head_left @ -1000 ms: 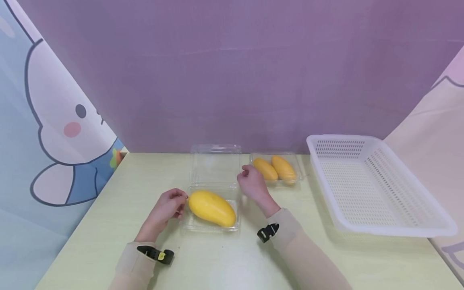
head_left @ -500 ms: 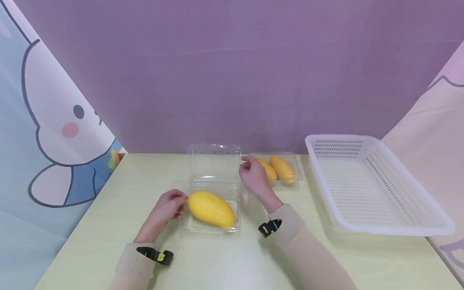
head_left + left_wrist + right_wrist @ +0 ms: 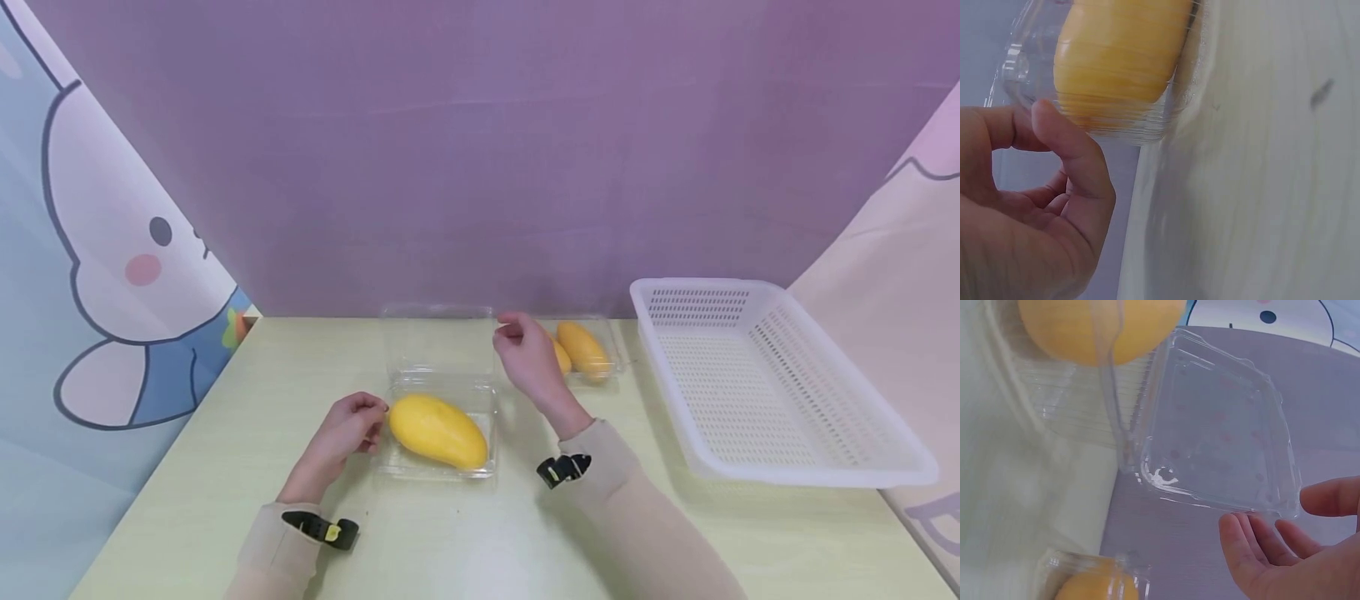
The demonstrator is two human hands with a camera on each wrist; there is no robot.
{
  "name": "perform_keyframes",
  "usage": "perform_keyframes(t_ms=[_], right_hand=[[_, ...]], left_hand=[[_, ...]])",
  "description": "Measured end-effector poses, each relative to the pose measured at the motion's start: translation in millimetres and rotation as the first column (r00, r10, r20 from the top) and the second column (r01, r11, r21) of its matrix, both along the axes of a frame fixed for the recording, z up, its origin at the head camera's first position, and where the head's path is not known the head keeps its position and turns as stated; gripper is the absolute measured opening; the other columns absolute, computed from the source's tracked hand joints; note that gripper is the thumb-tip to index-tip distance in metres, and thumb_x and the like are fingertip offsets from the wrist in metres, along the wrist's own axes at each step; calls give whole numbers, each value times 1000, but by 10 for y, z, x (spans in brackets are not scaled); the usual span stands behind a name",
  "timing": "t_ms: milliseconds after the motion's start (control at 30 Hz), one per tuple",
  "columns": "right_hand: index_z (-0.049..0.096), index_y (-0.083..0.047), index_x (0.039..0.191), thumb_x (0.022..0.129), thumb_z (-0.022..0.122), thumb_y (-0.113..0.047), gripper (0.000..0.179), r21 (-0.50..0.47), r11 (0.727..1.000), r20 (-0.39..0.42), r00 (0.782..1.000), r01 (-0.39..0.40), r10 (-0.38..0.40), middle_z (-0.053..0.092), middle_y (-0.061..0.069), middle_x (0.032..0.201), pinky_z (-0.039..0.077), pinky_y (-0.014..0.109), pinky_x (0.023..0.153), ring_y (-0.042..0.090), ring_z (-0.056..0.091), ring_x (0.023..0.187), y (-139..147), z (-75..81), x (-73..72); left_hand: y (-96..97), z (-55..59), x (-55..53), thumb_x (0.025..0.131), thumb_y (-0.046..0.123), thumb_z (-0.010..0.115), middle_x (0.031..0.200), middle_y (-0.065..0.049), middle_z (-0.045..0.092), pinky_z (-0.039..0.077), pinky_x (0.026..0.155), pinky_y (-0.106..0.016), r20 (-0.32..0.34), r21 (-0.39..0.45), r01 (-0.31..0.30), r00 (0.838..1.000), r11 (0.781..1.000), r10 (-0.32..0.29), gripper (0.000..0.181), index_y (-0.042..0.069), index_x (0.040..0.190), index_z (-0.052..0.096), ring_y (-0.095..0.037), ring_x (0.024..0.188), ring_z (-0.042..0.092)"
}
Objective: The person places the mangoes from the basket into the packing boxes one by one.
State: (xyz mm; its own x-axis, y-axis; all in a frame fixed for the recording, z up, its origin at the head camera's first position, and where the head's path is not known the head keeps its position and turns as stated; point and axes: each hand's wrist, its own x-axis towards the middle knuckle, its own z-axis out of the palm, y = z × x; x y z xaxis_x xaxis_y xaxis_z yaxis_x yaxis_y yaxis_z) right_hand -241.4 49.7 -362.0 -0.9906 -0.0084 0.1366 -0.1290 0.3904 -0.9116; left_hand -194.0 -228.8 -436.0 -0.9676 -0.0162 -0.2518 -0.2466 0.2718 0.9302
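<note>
A large yellow mango [image 3: 437, 431] lies in the base of a clear plastic clamshell box [image 3: 435, 475]. The box's hinged lid [image 3: 438, 342] stands raised behind the base. At the box's left side, my left hand [image 3: 347, 429] pinches the rim between thumb and index finger; the left wrist view shows the fingertips right at the clear wall beside the mango [image 3: 1116, 56]. My right hand [image 3: 525, 354] holds the lid by its right edge. In the right wrist view, thumb and fingers of that hand [image 3: 1297, 550] close on a corner of the lid [image 3: 1210, 431].
Behind my right hand sits a second clear box [image 3: 617, 337] with two smaller mangoes [image 3: 583, 350], one partly hidden by the hand. A white perforated basket [image 3: 678, 400] stands on the right of the table [image 3: 420, 542]. A purple curtain [image 3: 480, 167] rises at the back edge.
My right hand has moved a little away from me along the lid's right side, and the lid has shifted its tilt. The left hand and the mango have stayed put.
</note>
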Motion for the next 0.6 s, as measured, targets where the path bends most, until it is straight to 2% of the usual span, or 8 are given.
perform_keyframes(t_ms=[200, 433, 600], right_hand=[[61, -4, 130, 101, 57, -16, 32, -17, 1000, -2, 1000, -13, 13, 66, 13, 120, 52, 43, 94, 28, 61, 111, 20, 92, 62], [67, -4, 121, 101, 60, -20, 26, 1, 1000, -21, 1000, -11, 11, 68, 11, 115, 51, 42, 93, 27, 62, 107, 52, 152, 97], [72, -6, 112, 100, 62, -24, 24, 9, 1000, -6, 1000, 2, -2, 70, 9, 105, 53, 40, 85, 25, 63, 97, 80, 191, 142]], left_hand=[[10, 0, -4, 102, 13, 52, 91, -12, 57, 51, 57, -28, 4, 3, -6, 1000, 1000, 6, 24, -5, 119, 55, -20, 70, 53], [17, -14, -16, 102, 12, 52, 96, -14, 58, 52, 60, -28, 2, -1, -11, 1000, 1000, 11, 25, -4, 120, 55, -21, 73, 54], [22, -14, -20, 103, 11, 50, 99, -15, 58, 52, 62, -28, 6, 7, -13, 1000, 1000, 13, 25, -4, 122, 54, -21, 73, 55]])
